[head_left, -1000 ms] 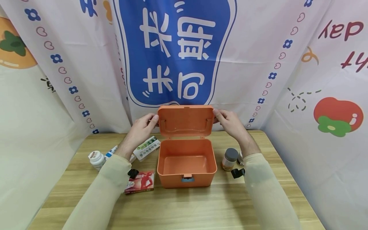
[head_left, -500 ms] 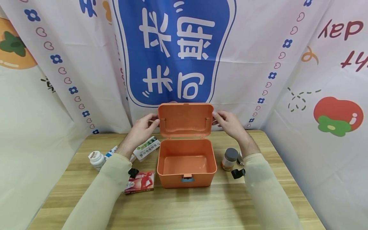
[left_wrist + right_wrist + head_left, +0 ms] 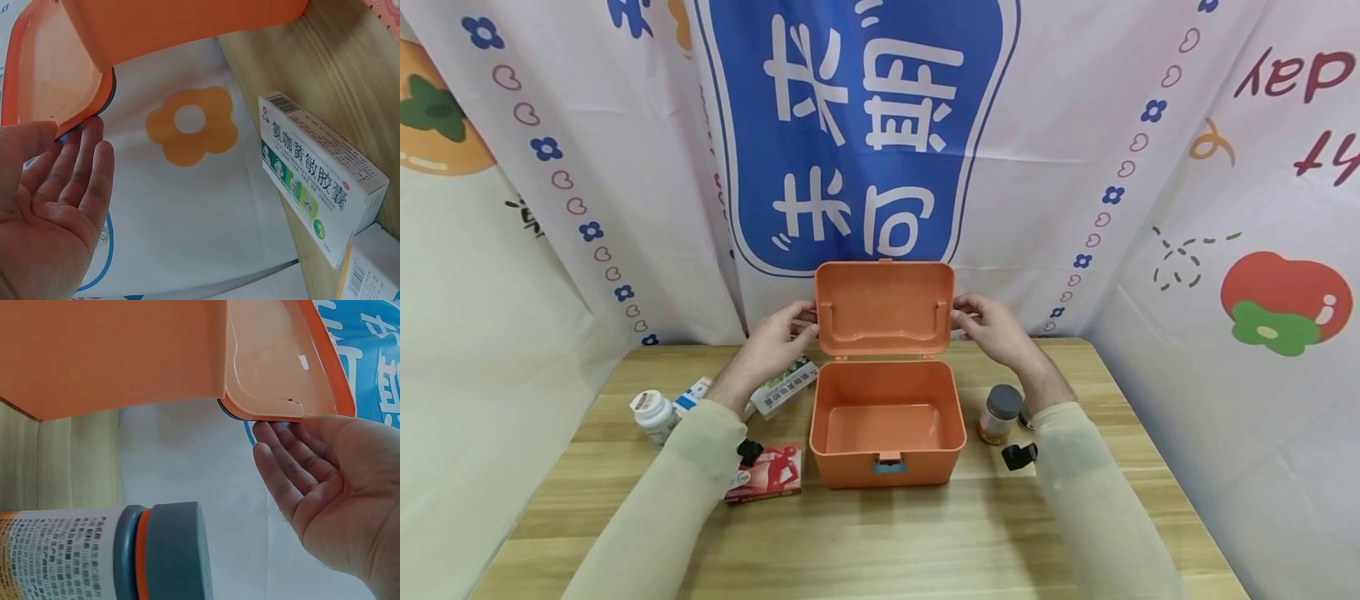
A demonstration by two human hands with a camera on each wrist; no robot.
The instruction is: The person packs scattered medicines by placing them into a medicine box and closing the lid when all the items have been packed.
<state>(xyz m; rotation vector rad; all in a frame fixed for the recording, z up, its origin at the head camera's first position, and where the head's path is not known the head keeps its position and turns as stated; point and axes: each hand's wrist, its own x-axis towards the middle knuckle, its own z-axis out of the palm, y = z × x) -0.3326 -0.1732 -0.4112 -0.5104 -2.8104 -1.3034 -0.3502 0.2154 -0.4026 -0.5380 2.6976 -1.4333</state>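
An orange storage box (image 3: 887, 471) with a blue latch (image 3: 891, 467) stands on the table, its inside bare. Its lid (image 3: 885, 304) is tilted up and back on the rear hinges. My left hand (image 3: 775, 343) is at the lid's left side; in the left wrist view its fairly straight fingers (image 3: 84, 165) reach the lid's edge, thumb close by. On the opposite side, my right hand (image 3: 992, 329) touches the lid's edge with relaxed fingers (image 3: 290, 469), palm showing in the right wrist view.
Left of the box lie a white-and-green medicine box (image 3: 786, 387), a red medicine box (image 3: 767, 473) and a white bottle (image 3: 655, 417). A grey-capped jar (image 3: 1000, 414) stands at the right, another item partly hidden behind it. A printed cloth (image 3: 1022, 208) hangs behind the table (image 3: 880, 542).
The lid has tilted further up and back. Both hands have moved slightly down along its sides, and their thumbs have come off its front rim.
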